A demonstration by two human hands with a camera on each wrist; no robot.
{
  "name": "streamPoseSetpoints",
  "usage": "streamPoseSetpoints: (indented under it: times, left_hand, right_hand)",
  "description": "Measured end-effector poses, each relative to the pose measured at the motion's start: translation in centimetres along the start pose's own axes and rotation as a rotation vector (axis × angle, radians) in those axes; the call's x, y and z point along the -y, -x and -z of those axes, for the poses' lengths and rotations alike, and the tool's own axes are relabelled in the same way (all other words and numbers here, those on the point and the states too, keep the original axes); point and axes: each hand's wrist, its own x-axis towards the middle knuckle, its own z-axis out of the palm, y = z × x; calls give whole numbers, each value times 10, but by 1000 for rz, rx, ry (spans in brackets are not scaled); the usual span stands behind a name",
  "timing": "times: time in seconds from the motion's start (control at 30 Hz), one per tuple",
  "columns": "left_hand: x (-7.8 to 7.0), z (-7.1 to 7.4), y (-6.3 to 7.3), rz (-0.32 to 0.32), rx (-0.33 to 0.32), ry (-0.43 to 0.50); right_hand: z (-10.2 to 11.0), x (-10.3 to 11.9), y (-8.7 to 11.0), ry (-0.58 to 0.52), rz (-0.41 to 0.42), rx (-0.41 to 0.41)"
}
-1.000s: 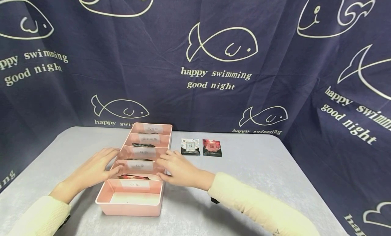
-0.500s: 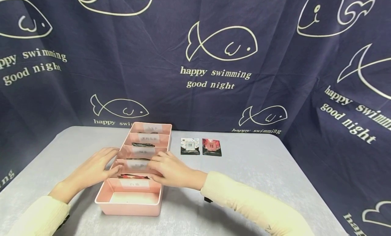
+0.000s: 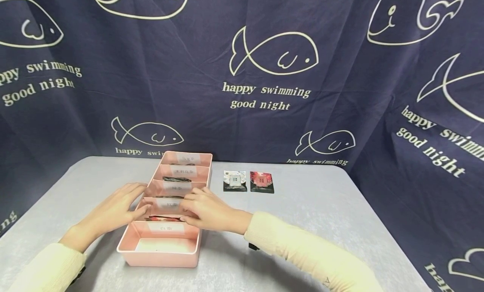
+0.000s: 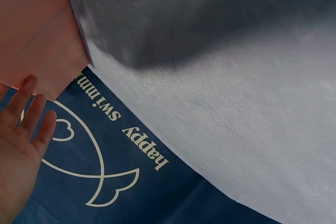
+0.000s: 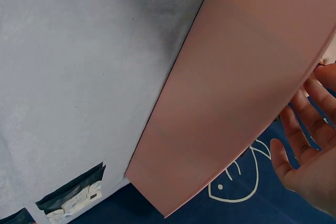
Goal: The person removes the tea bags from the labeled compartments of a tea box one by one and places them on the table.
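A long pink divided box (image 3: 160, 259) stands on the table, with a paper label on the wall of each compartment. My left hand (image 3: 115, 208) rests at its left rim, fingers loosely extended, thumb reaching over the edge. My right hand (image 3: 211, 211) reaches over the right rim into the second compartment from the front. Its thumb is right at the end of a red and black tea packet (image 3: 165, 219) in there. In the right wrist view the fingers (image 5: 296, 129) are spread along the rim; the fingertips inside the box are hidden.
Right of the box lie a white and black tea packet (image 3: 235, 181) and a red and black one (image 3: 262, 182). Dark packet edges (image 3: 177, 180) show in the box's farther compartments. A navy fish-print curtain (image 3: 272, 128) hangs behind the grey table (image 3: 302, 224).
My right hand has moved left from the box's right rim to over the red packet's compartment. The left hand stays where it was, and the packets look unmoved.
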Motion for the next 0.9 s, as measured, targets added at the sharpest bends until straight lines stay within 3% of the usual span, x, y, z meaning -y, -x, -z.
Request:
streamPoseSetpoints:
  times: [0.33, 0.9]
  left_hand:
    - [0, -1, 0, 1, 5, -8]
    - [-1, 0, 0, -10, 0, 3]
  right_hand:
    - [-6, 3, -2, -1, -11, 9]
    - [-16, 4, -6, -99, -54, -21]
